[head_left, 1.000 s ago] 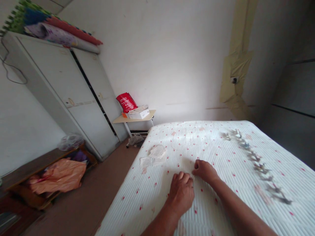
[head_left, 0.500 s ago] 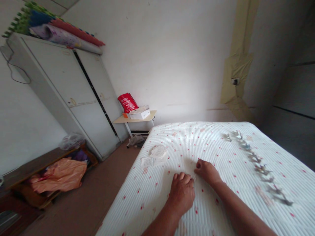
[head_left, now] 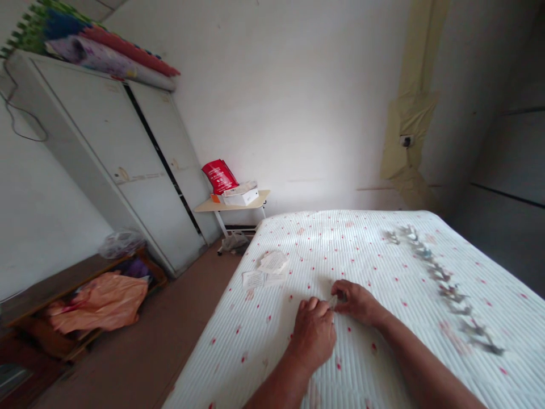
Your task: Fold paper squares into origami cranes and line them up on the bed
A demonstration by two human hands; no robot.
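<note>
Above the bed's near half, my left hand (head_left: 314, 332) is closed with its fingers curled down. Close beside it, my right hand (head_left: 355, 301) pinches a small whitish piece of paper (head_left: 332, 302) that lies between the two hands. Its near end disappears behind my left fingertips, and its exact shape is too small to tell. Beyond my left hand, several printed sheets of paper (head_left: 266, 278) lie on the bed, one crumpled or torn at its edges. To the right stretches a row of small, greyish twisted pieces (head_left: 443, 275), blurred, perhaps of folded paper.
The bed (head_left: 353, 238) has a white ribbed cover with red dots. Left of it stand a small table (head_left: 204, 207) with a red bag (head_left: 219, 176) and white box (head_left: 242, 197), a grey cabinet (head_left: 145, 199), and a low wooden bench holding an orange plastic bag (head_left: 102, 301).
My right hand has moved slightly left and down, turning its fingers to my left hand. The small paper piece now shows between them. My left hand has barely moved.
</note>
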